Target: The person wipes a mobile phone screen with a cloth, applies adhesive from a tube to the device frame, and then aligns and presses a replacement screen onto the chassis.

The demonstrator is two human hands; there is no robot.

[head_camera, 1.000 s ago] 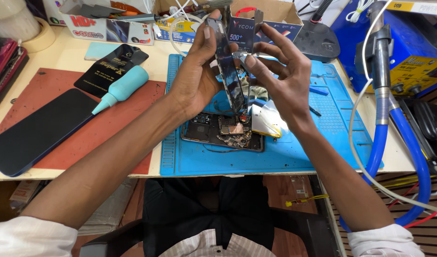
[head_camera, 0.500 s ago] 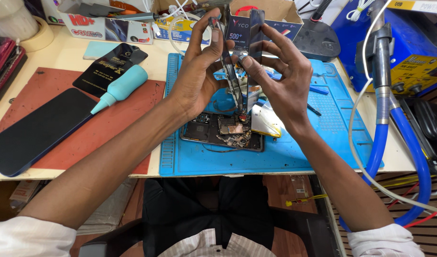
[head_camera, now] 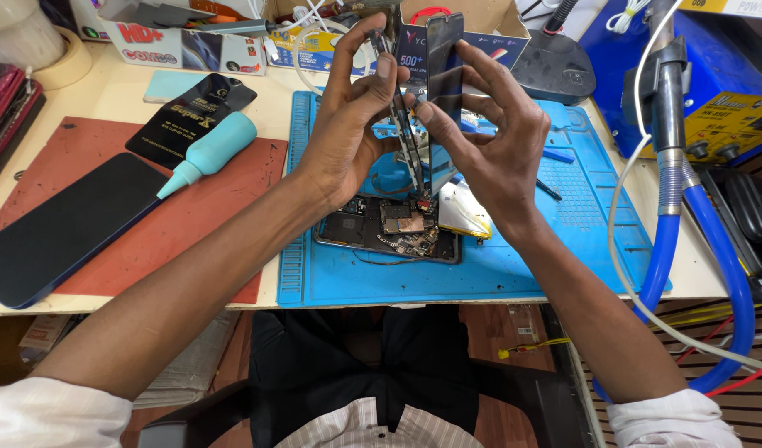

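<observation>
- The blue silicone work mat (head_camera: 514,274) bears the opened phone body with bare circuit boards (head_camera: 389,228), unmoved since a second ago
- The dark glossy screen panel (head_camera: 444,62) is now lifted higher and turned upright above it
- The left hand (head_camera: 348,133) and right hand (head_camera: 493,149) stay pinched on its edges

The lower part of the dark screen panel (head_camera: 444,58) is hidden behind the right hand (head_camera: 489,158), and the dark phone (head_camera: 61,228) is cut off by the left edge.
</observation>
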